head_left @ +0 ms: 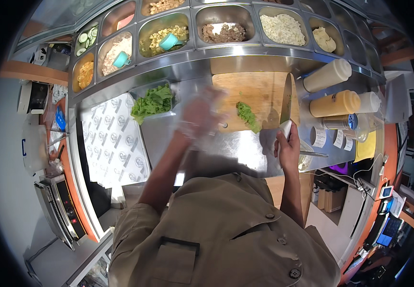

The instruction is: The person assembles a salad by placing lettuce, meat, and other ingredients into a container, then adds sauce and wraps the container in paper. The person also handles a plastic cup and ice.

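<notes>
My right hand [288,142] is wrapped round the white handle of a kitchen knife [287,99]. The blade points away from me, over the right edge of a wooden cutting board [231,86]. A small bunch of green lettuce [248,116] lies on the board, left of the knife and not touching it. My left hand [200,115], in a clear plastic glove, is over the board's left edge; motion smears its fingers. To its left, more lettuce leaves [153,101] fill a clear tray.
Printed wrapping paper [113,143] is stacked at the left. Metal food pans [223,26] line the far side, two with turquoise scoops [169,41]. Squeeze bottles [335,104] and a blue-topped shaker [339,122] lie to the right. A metal utensil handle [314,154] sticks out near my right hand.
</notes>
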Available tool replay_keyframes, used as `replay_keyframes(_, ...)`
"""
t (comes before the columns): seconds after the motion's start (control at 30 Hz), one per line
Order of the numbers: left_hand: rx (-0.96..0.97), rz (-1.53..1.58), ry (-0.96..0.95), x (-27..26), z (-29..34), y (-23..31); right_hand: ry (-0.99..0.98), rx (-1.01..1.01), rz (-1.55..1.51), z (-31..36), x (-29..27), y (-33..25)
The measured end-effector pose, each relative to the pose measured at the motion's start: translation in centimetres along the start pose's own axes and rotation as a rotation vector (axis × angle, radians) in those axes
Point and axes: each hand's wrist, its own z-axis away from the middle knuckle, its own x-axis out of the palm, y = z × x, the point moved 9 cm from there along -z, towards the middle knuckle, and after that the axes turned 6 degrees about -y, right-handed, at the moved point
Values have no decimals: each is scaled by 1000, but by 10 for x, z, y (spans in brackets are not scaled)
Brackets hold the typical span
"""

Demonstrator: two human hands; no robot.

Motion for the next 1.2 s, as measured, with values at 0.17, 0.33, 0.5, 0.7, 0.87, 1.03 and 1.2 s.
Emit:
replay_keyframes(0.17, 112, 104, -200, 132, -33, 50, -14, -51, -62, 3, -2, -1)
replay_keyframes(0.33, 273, 676, -62, 153, -27, 42, -45, -56, -9, 6, 1, 5)
replay_keyframes(0.5, 256, 311, -40, 129, -15, 50, -98, -55, 15, 2, 7, 5)
replay_keyframes(0.7, -256, 11, 487, -74, 51, -111, -150, -86, -2, 0, 13, -5)
replay_keyframes(0.87, -408, -142, 48, -119, 72, -189, -229, -100, 62, -1, 23, -3)
replay_keyframes(1.03, -506, 14, 148, -135, 101, -193, -275, -84, 38, -6, 36, 9)
replay_keyframes(1.2, -449, 121, 630, -148, 157, -143, -386, -182, -16, -4, 68, 14)
